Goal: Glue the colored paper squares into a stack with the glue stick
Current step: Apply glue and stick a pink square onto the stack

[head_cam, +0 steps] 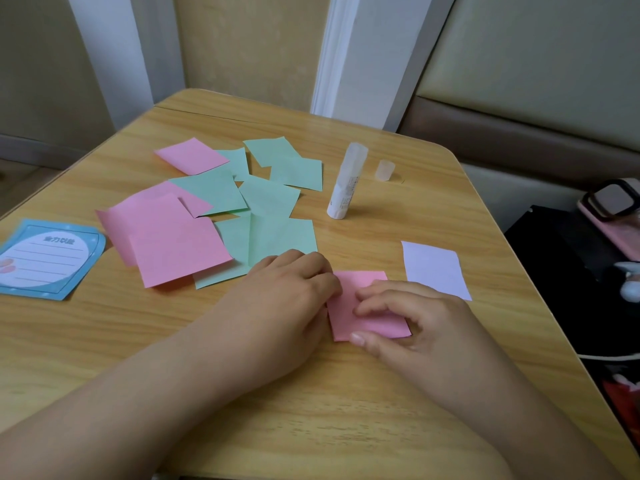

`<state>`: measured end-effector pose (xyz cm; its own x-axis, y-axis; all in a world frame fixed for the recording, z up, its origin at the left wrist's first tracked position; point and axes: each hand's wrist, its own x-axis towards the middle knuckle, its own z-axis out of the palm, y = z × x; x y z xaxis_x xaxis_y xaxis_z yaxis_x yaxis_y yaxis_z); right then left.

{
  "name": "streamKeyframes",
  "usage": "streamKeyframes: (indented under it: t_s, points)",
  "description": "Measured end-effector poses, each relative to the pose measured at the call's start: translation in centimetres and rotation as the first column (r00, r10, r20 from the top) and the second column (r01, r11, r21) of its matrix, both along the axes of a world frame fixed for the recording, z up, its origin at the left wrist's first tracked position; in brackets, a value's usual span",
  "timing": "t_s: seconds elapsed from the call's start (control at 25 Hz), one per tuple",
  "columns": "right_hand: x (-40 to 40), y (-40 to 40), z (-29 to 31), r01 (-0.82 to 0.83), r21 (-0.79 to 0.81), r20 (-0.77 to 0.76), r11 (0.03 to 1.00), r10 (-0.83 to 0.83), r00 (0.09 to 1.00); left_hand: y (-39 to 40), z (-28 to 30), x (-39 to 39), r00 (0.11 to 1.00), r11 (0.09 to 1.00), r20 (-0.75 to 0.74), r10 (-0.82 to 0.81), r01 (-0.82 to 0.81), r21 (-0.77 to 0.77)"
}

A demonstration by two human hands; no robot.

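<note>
Both hands, left hand (294,289) and right hand (415,317), pinching one pink square (349,303); one uncapped glue stick (346,181), one lilac sheet (434,268) nearby.

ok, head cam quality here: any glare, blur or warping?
Head view: soft even light, faint sheen on the table far edge, weak shadow beside the glue stick; wide-angle bending at the borders; print on the blue card is too soft to read.
</note>
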<state>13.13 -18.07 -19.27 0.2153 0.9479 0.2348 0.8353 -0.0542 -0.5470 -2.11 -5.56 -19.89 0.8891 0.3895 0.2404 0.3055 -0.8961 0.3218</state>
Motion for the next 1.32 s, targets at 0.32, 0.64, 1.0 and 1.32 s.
streamKeyframes:
  t_s: [0.32,0.64,1.0,1.32]
  points:
    - [-0.7,0.5,0.1,0.030,0.016,-0.012,0.999,-0.030,0.999,0.3,0.1,-0.1,1.000,1.000,0.002,-0.014,0.014,-0.025]
    - [-0.4,0.5,0.6,0.080,-0.079,-0.316,0.994,-0.101,0.943,-0.3,1.0,0.0,0.994,0.960,0.093,0.053,-0.025,-0.278]
    - [0.1,2.7,3.2,0.095,-0.045,-0.397,0.994,-0.105,0.912,-0.3,1.6,0.1,0.991,0.914,0.088,0.106,-0.062,-0.401]
    - [5.0,13.7,1.8,0.198,-0.151,-0.389,0.969,-0.242,0.889,0.6,1.9,-0.3,0.967,0.823,0.160,0.197,-0.074,-0.563]
